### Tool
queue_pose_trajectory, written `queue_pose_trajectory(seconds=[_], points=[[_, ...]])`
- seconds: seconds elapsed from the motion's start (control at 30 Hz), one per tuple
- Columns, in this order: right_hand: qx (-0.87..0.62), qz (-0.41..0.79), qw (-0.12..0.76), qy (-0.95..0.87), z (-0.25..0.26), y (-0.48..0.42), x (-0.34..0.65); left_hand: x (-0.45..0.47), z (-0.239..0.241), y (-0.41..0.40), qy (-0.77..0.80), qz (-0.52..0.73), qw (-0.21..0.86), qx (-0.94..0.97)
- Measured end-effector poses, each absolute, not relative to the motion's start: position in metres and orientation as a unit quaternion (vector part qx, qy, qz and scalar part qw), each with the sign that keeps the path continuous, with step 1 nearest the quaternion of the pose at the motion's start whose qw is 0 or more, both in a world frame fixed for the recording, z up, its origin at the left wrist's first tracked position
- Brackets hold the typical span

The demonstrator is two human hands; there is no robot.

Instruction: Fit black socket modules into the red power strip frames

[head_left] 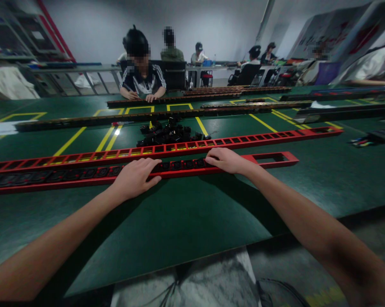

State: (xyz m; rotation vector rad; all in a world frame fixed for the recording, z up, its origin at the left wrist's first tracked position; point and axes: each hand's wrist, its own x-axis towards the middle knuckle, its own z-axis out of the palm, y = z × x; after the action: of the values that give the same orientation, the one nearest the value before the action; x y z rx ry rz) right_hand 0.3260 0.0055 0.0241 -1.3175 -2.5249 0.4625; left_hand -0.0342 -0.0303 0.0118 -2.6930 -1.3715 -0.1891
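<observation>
A long red metal strip (262, 158) lies across the green table (186, 213) in front of me, its slots filled with black sockets (182, 164) from the left up to the middle. My left hand (135, 177) rests flat over the strip, fingers spread on its top. My right hand (226, 160) lies on the strip further right, fingertips pressing at the last black socket. Beyond it runs a second red strip (243, 140) with bare slots. A heap of loose black sockets (170, 133) sits just behind that strip.
Several dark long strips (167, 114) lie further back on the table, marked with yellow lines (69, 141). A person (143, 72) sits opposite, hands on a strip. More people sit at tables in the back. The table's near edge runs close to my body.
</observation>
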Motion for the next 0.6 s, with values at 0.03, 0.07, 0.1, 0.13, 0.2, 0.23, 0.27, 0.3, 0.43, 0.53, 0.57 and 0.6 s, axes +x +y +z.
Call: queue_pose_trajectory(seconds=[0.03,0.07,0.1,0.13,0.2,0.23,0.27,0.3,0.43,0.53,0.57,0.6], points=[[-0.454,0.158,0.126,-0.868,0.0244,0.0053,0.3260,-0.0340,0.0121,-0.0305,-0.452,-0.061,0.055,-0.888],[-0.456,0.157,0.123,-0.867,0.0246,0.0051,0.3259,-0.0339,0.0123,-0.0306,-0.452,-0.060,0.053,-0.889],[-0.458,0.155,0.120,-0.867,0.0248,0.0050,0.3258,-0.0338,0.0123,-0.0307,-0.452,-0.060,0.051,-0.889],[-0.461,0.153,0.118,-0.866,0.0249,0.0049,0.3258,-0.0339,0.0121,-0.0306,-0.452,-0.060,0.051,-0.889],[-0.461,0.150,0.118,-0.866,0.0249,0.0049,0.3257,-0.0340,0.0114,-0.0303,-0.452,-0.063,0.052,-0.888],[-0.460,0.149,0.119,-0.867,0.0247,0.0049,0.3258,-0.0342,0.0110,-0.0301,-0.452,-0.065,0.052,-0.888],[-0.457,0.149,0.120,-0.868,0.0246,0.0050,0.3258,-0.0343,0.0106,-0.0298,-0.452,-0.067,0.051,-0.888],[-0.456,0.151,0.120,-0.869,0.0245,0.0050,0.3258,-0.0343,0.0104,-0.0296,-0.451,-0.069,0.049,-0.888],[-0.459,0.155,0.121,-0.866,0.0250,0.0048,0.3251,-0.0340,0.0108,-0.0295,-0.451,-0.074,0.042,-0.888],[-0.460,0.156,0.123,-0.866,0.0256,0.0041,0.3247,-0.0335,0.0114,-0.0301,-0.452,-0.073,0.044,-0.888],[-0.460,0.156,0.122,-0.866,0.0257,0.0039,0.3247,-0.0334,0.0114,-0.0302,-0.452,-0.070,0.047,-0.888],[-0.461,0.156,0.121,-0.865,0.0257,0.0037,0.3248,-0.0334,0.0114,-0.0303,-0.452,-0.069,0.050,-0.888]])
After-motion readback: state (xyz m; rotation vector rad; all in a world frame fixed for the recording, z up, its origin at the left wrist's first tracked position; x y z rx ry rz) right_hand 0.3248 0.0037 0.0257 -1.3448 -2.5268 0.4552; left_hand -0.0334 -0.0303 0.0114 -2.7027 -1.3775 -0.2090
